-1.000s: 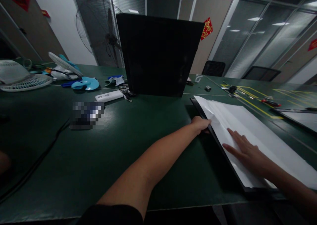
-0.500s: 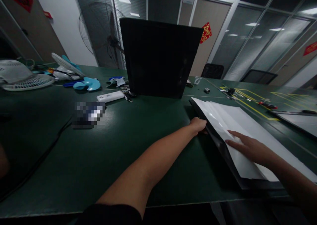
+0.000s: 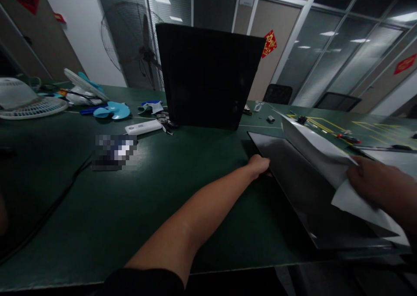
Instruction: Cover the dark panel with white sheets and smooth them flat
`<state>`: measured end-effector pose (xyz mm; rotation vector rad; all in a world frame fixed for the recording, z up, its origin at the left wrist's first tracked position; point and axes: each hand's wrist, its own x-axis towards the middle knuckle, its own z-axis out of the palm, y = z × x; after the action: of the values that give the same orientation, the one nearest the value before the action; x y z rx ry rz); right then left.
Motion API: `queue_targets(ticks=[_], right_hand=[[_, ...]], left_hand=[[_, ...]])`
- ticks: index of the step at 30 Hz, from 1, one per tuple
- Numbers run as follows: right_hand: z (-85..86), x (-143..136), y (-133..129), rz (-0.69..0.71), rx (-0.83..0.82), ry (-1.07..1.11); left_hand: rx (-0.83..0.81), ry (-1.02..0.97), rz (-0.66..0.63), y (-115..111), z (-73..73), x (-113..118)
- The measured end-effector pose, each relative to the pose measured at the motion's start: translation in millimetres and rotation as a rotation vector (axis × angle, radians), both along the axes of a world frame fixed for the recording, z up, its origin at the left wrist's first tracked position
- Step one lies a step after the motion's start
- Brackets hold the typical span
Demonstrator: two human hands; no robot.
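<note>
My left hand (image 3: 259, 166) is closed on the left edge of a thin black panel (image 3: 302, 187) at the right of the green table; its fingertips are hidden by the panel. A white sheet (image 3: 321, 150) is lifted and curled up over the right part of the panel. My right hand (image 3: 378, 185) pinches this sheet at its edge, near the right side of the view. The panel's dark, slightly glossy surface shows between my two hands.
A large black box-like object (image 3: 211, 77) stands upright at the back of the table (image 3: 156, 226). A white stick-shaped device (image 3: 143, 127), a blue fan blade (image 3: 112, 110) and white fan parts (image 3: 35, 107) lie at the left. A screwdriver (image 3: 348, 138) lies far right.
My right hand has gone from lying on the white sheet to gripping it, and has moved right. The sheet has peeled up, baring the black panel. My left hand stays at the edge.
</note>
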<state>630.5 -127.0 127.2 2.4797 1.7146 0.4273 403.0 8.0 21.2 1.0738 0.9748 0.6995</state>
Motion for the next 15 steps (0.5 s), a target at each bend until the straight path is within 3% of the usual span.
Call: queue_targets(ticks=[4, 7, 11, 15], right_hand=[[17.3, -2, -15, -0.066, 0.076, -0.095], [14.8, -19, -24, -0.038, 0.130, -0.141], [-7.6, -39, -19, 0.061, 0.034, -0.147], [-43.3, -29, 4, 0.130, -0.139, 0.030]], left_hand=[[0.009, 0.023, -0.003, 0, 0.6, -2], [0.020, 0.034, 0.002, 0, -0.3, -3], [0.031, 0.022, 0.001, 1, -5.0, 1], [0.029, 0.017, 0.009, 4, -9.0, 5]])
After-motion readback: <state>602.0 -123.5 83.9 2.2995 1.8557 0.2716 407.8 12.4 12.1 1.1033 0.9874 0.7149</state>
